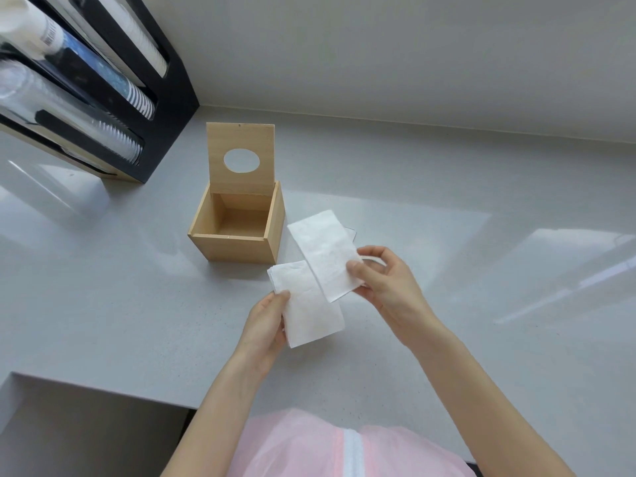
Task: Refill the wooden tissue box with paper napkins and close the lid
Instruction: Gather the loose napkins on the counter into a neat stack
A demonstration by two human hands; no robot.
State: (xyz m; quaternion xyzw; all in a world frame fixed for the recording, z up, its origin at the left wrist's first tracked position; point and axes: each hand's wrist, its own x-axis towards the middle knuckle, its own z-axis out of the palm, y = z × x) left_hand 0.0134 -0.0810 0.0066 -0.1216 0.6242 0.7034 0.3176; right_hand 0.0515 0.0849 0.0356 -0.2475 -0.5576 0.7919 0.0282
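Observation:
A wooden tissue box (237, 247) stands on the grey counter with its hinged lid (241, 139) raised upright; the lid has an oval hole. The inside of the box looks empty. In front of the box, my left hand (265, 325) grips a folded stack of white paper napkins (309, 315). My right hand (382, 280) pinches a single long white napkin (325, 253) that lies slanted over the stack, its far end near the box's right side. Both hands are just in front and to the right of the box.
A black cup dispenser (103, 84) with stacked cups stands at the back left against the wall. The grey counter (447, 235) stretches to the right. Its front edge drops off at the lower left (86, 383).

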